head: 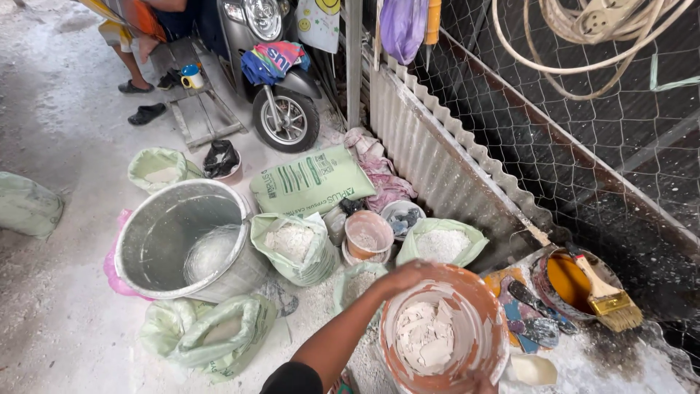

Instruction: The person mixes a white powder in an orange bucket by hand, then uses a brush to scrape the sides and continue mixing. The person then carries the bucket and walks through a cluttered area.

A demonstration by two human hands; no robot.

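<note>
Fingers (pixel 408 275) of the left hand (pixel 399 279) grip the orange bucket's (pixel 481 321) far rim.

Open floor at far left; powder sacks (pixel 292 248) and metal tub (pixel 182 241) (tightly packed) around orange bucket (pixel 445 332)

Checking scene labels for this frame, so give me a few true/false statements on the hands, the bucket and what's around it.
1. The left hand grips the rim of the orange bucket. True.
2. The orange bucket is filled with yellow liquid. False: it holds pale broken chunks of dried white material.
3. A paintbrush rests across a bowl of yellow-orange liquid. True.
4. The large metal basin is full of white powder. False: it is nearly empty, with only a whitish film.
5. A scooter's front wheel stands behind the green-printed sack. True.
6. The right hand is fully in view. False: only a bit of the right hand shows at the bucket's lower rim.
</note>
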